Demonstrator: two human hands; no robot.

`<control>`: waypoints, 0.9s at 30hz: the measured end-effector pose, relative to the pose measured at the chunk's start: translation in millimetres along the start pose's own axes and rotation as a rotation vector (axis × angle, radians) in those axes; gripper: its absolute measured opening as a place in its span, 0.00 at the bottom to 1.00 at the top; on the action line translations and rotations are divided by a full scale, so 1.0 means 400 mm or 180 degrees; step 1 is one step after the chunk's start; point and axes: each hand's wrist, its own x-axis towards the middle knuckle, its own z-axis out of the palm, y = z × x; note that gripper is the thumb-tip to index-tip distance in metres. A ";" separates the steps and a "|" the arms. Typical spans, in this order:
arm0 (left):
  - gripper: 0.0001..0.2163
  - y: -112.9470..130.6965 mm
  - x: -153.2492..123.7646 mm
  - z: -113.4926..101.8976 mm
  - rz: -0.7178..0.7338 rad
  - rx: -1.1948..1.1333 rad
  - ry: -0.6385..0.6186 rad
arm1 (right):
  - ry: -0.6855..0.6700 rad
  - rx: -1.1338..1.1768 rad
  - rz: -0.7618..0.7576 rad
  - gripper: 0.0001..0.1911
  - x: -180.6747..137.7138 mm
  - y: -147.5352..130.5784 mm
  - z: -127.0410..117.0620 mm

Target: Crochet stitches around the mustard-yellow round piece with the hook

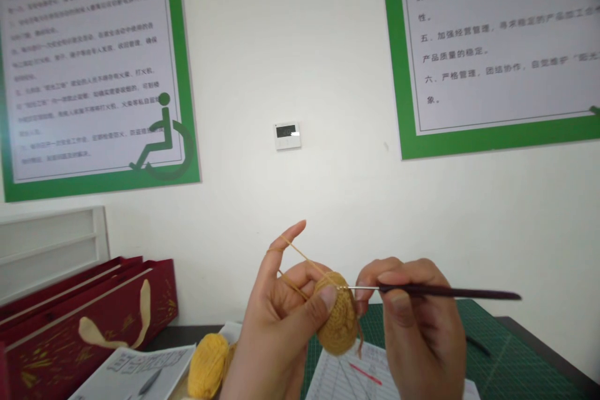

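Note:
My left hand [281, 319] pinches a rounded mustard-yellow crochet piece [338, 325] between thumb and fingers. Its index finger points up, with a strand of yellow yarn [304, 252] looped round it and running down to the top of the piece. In my right hand [422, 319] is a crochet hook [450, 292] with a dark handle, held like a pencil and nearly level. The hook's thin metal shaft reaches left to the top edge of the piece, by my left thumb. A short brownish yarn end hangs at the piece's right side. The hook's very tip is hard to make out.
A yellow yarn ball [207, 365] lies left of my hands, by a printed booklet [135, 375] with a pen. Dark red gift bags [94, 319] stand at far left. Beneath my hands are a printed sheet [328, 375] with a red pen and a green cutting mat [497, 350].

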 end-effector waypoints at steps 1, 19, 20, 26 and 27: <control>0.38 0.001 0.001 -0.006 -0.0062 -0.0015 -0.0062 | -0.0028 0.0082 0.0087 0.06 0.001 -0.003 -0.003; 0.24 -0.023 0.007 0.001 0.0243 0.0049 -0.0009 | -0.0037 0.1320 0.2176 0.17 0.035 -0.010 0.008; 0.26 -0.022 0.008 0.000 0.0278 0.0046 0.0039 | 0.0010 0.1303 0.2168 0.16 0.035 -0.009 0.008; 0.30 -0.018 0.009 -0.002 0.0362 0.0004 0.0009 | 0.0006 0.1465 0.2107 0.14 0.029 -0.007 0.004; 0.31 -0.019 0.008 -0.001 0.0340 -0.0009 0.0021 | -0.0035 0.1482 0.2068 0.13 0.027 -0.007 0.003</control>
